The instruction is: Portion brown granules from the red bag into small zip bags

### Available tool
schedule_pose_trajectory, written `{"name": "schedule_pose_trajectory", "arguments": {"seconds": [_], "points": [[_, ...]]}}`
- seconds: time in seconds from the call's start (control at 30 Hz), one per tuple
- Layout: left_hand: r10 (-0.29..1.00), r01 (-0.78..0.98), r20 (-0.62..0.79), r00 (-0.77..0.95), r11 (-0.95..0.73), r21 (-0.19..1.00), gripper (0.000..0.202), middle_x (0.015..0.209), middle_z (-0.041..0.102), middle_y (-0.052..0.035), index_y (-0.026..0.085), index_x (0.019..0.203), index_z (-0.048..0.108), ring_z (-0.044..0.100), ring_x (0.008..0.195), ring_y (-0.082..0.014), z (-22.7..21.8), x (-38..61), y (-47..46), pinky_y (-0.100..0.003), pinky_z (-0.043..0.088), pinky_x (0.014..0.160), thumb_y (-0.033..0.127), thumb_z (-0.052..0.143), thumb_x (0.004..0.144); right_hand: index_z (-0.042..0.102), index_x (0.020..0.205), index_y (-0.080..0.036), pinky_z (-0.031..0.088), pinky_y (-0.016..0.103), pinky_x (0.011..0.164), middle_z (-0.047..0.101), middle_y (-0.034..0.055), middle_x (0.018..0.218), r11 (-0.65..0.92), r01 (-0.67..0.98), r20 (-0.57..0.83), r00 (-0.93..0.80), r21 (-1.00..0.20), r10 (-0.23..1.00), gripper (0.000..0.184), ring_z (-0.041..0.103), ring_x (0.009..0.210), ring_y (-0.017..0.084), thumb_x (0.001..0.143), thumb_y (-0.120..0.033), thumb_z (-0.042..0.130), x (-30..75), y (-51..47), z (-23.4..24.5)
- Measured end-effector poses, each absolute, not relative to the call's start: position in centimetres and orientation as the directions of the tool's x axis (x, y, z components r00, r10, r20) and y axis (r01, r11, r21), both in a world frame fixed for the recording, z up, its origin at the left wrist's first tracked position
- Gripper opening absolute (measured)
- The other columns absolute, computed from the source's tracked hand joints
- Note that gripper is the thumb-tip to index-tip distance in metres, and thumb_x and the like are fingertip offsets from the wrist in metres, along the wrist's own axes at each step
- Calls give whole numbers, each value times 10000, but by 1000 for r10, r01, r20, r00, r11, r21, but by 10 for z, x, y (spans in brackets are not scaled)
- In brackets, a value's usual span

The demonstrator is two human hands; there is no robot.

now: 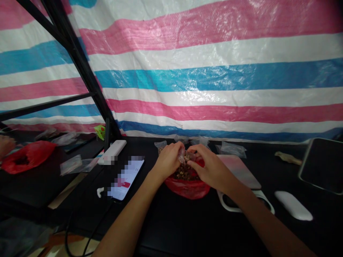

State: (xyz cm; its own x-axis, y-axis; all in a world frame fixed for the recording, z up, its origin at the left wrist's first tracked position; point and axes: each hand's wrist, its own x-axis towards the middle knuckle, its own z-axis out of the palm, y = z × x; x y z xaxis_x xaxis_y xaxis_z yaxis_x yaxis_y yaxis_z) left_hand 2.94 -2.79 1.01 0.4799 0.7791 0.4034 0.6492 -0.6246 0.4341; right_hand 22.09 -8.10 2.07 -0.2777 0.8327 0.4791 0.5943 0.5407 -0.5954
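Observation:
My left hand [167,160] and my right hand [211,167] meet above a red plastic bag [187,189], and both pinch a small clear plastic bag [184,155] between their fingers. Brown granular material [184,172] fills the open mouth of the red bag, just below my fingers. Another small clear bag [160,146] lies beyond my left hand, and a crumpled one [230,149] lies beyond my right hand. What the small held bag contains is hidden by my fingers.
A smartphone [125,178] with a lit, pixelated screen and a white power bank [112,151] lie left of my arms. To the right are a pink flat pad [238,171], a white oval object [293,205] and a dark tablet [323,166]. A striped tarp [214,82] hangs behind the black table.

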Motion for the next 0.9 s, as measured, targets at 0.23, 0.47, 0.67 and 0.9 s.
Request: {"name": "schedule_pose_trajectory", "arguments": {"seconds": [0.23, 0.47, 0.67, 0.9], "points": [[748, 737, 409, 524, -638, 224, 188, 958, 685, -61, 209, 1053, 610, 625, 966, -277, 15, 36, -35, -397, 428, 854, 150, 603, 874, 586, 1175, -255, 552, 357, 841, 709, 39, 1088, 443, 418, 363, -261, -793, 895, 208, 695, 965, 216, 968, -277, 596, 211, -81, 17], [746, 640, 456, 485, -658, 396, 297, 1030, 671, -60, 199, 1096, 563, 617, 988, -264, 16, 38, -39, -387, 426, 859, 136, 635, 815, 655, 1092, -259, 560, 359, 866, 698, 17, 1054, 458, 374, 421, -180, -807, 889, 224, 695, 934, 196, 889, -162, 649, 214, -79, 18], [779, 594, 418, 468, -627, 503, 265, 1029, 667, -68, 200, 1027, 587, 604, 980, -268, 11, 39, -35, -385, 444, 852, 149, 678, 784, 669, 1248, -290, 515, 401, 1012, 642, 56, 1243, 564, 482, 491, -282, -670, 824, 371, 647, 1127, 226, 891, -188, 676, 215, -79, 21], [804, 538, 416, 425, -594, 598, 311, 1030, 672, -71, 193, 1146, 602, 617, 963, -263, 7, 43, -34, -396, 475, 872, 315, 690, 873, 620, 1262, -247, 526, 433, 996, 700, 74, 1219, 513, 616, 587, -100, -598, 804, 376, 675, 1091, 257, 892, -208, 671, 217, -76, 13]]}}
